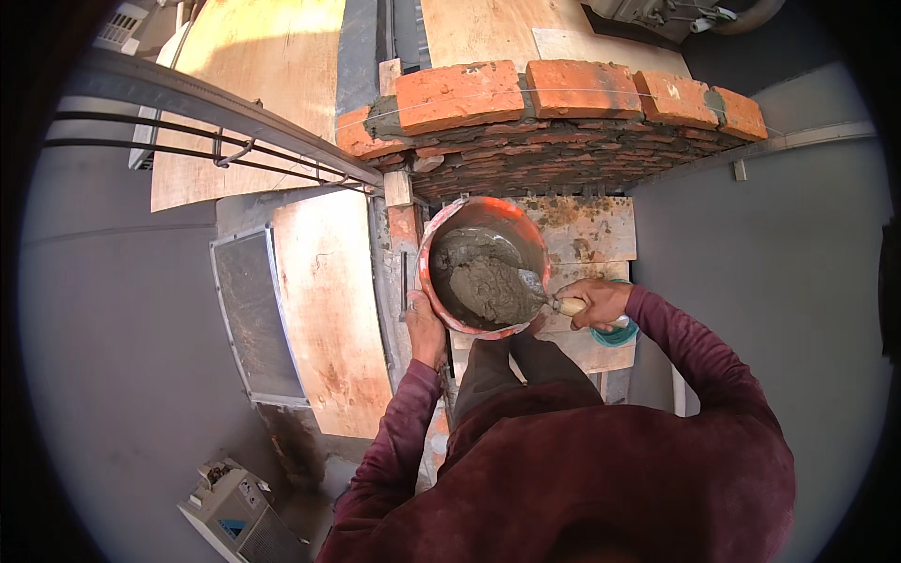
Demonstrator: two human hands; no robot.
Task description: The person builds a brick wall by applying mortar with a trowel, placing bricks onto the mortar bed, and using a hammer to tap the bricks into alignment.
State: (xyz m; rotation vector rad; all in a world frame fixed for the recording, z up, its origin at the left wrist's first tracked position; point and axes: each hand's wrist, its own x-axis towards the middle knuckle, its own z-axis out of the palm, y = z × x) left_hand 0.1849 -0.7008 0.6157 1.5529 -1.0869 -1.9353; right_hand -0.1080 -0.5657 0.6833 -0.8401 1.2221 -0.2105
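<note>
An orange-red bucket (434, 246) with grey wet mortar (488, 287) inside stands in front of my legs. On its left side, my left hand (425, 328) grips the bucket rim, fingers partly hidden behind it. My right hand (601, 302) is closed around the wooden handle of a trowel (531, 281). The blade dips into the mortar at the bucket's right side, partly covered by it. Just beyond the bucket rises a brick wall (460, 97), its top course of orange bricks parted by mortar joints. A thin string line runs along that course.
Stained wooden boards (591, 225) lie under the bucket. A teal container (615, 335) sits below my right hand. Metal rail (225, 108) and dark rods cross at left, beside a plywood sheet (333, 310). Lower left is an air-conditioner unit (242, 516).
</note>
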